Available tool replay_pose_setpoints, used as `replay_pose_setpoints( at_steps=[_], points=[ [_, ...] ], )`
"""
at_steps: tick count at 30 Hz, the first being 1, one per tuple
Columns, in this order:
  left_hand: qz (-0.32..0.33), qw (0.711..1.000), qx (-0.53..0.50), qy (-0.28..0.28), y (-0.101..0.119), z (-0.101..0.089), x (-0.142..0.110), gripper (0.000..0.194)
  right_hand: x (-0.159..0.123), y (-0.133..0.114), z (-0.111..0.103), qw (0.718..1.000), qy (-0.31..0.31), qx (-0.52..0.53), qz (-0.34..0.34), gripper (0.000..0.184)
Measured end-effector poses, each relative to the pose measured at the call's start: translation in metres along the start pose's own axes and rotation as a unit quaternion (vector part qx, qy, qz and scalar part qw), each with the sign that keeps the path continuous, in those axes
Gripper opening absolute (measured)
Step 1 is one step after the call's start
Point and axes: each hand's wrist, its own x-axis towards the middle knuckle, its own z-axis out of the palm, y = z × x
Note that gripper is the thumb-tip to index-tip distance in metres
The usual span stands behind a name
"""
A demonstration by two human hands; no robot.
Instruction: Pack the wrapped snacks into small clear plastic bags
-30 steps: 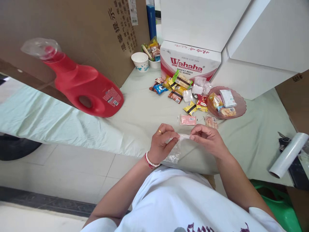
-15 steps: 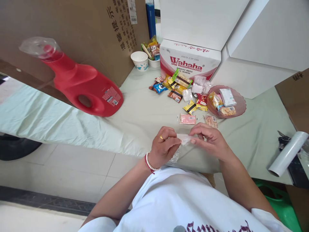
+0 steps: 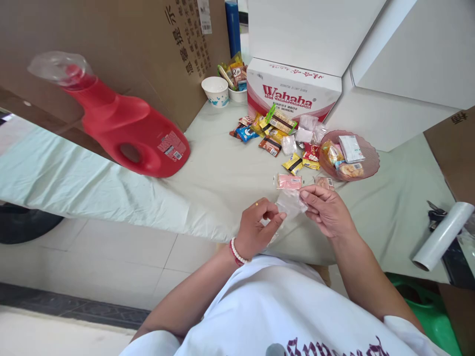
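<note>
A small clear plastic bag (image 3: 290, 203) is stretched between my two hands above the front of the table. My right hand (image 3: 328, 210) pinches its right edge between thumb and fingers. With thumb and curled fingers, my left hand (image 3: 261, 223) grips the bag's left side. Just beyond the bag lies a pink wrapped snack (image 3: 289, 181), and a pale packaged snack (image 3: 324, 183) rests behind my right fingers. Farther back is a pile of wrapped snacks (image 3: 272, 141), next to a pink glass plate (image 3: 371, 165) holding several packets.
A red detergent bottle (image 3: 143, 133) leans at the left. Behind the snacks stands a Wahaha carton (image 3: 293, 91), with paper cups (image 3: 215, 92) beside it. A white roll (image 3: 441, 237) lies at the right edge, over dark items.
The plastic bag, bunched before, is now spread wider and held higher. My right hand has moved slightly up and tilted; my left thumb has shifted along the bag.
</note>
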Motion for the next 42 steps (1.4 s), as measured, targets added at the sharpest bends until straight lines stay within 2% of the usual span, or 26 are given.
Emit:
replay_pose_setpoints(
  at_steps=[2, 4, 8, 12, 18, 23, 27, 29, 31, 33, 35, 37, 39, 42],
  points=[
    [-0.077, 0.994, -0.070, -0.033, 0.002, 0.006, 0.004, 0.018, -0.002, 0.001, 0.004, 1.000, -0.015, 0.012, 0.023, 0.033],
    [-0.131, 0.980, -0.140, -0.050, 0.003, 0.012, 0.008, 0.021, -0.003, 0.003, 0.008, 0.999, -0.027, 0.010, 0.020, 0.033],
    [-0.179, 0.963, -0.201, -0.012, 0.000, 0.016, 0.013, 0.024, -0.005, 0.007, 0.009, 0.999, -0.021, -0.022, -0.029, 0.029],
    [-0.198, 0.957, -0.212, 0.014, -0.004, 0.011, 0.011, 0.024, -0.004, 0.011, 0.005, 0.996, 0.004, -0.056, -0.069, 0.027],
    [-0.205, 0.938, -0.278, 0.041, -0.008, 0.002, 0.010, 0.025, -0.002, 0.009, -0.001, 0.995, 0.026, -0.049, -0.087, 0.022],
    [-0.224, 0.909, -0.351, 0.024, -0.003, -0.008, 0.018, 0.034, 0.001, -0.005, -0.008, 0.993, 0.042, -0.057, -0.099, 0.020],
    [-0.214, 0.915, -0.343, 0.005, 0.003, -0.012, 0.028, 0.035, 0.013, -0.014, -0.014, 0.989, 0.043, -0.057, -0.129, 0.023],
    [-0.227, 0.918, -0.325, 0.006, 0.006, -0.012, 0.031, 0.037, 0.015, -0.013, -0.014, 0.973, 0.093, -0.080, -0.194, 0.024],
    [-0.250, 0.913, -0.323, 0.014, 0.008, -0.011, 0.033, 0.039, 0.010, -0.010, -0.012, 0.937, 0.168, -0.121, -0.282, 0.022],
    [-0.269, 0.905, -0.329, 0.012, 0.009, -0.011, 0.033, 0.042, 0.000, -0.005, -0.009, 0.908, 0.194, -0.161, -0.336, 0.017],
    [-0.278, 0.903, -0.328, -0.003, 0.009, -0.010, 0.031, 0.043, -0.009, 0.000, -0.004, 0.914, 0.146, -0.197, -0.323, 0.017],
    [-0.283, 0.902, -0.325, -0.019, 0.008, -0.008, 0.029, 0.044, -0.012, 0.005, 0.001, 0.932, 0.078, -0.226, -0.272, 0.023],
    [-0.278, 0.906, -0.317, -0.030, 0.007, -0.006, 0.025, 0.042, -0.010, 0.010, 0.007, 0.941, 0.027, -0.242, -0.236, 0.029],
    [-0.254, 0.922, -0.290, -0.039, 0.005, -0.004, 0.021, 0.040, -0.001, 0.015, 0.015, 0.944, -0.020, -0.242, -0.226, 0.028]
  ],
)
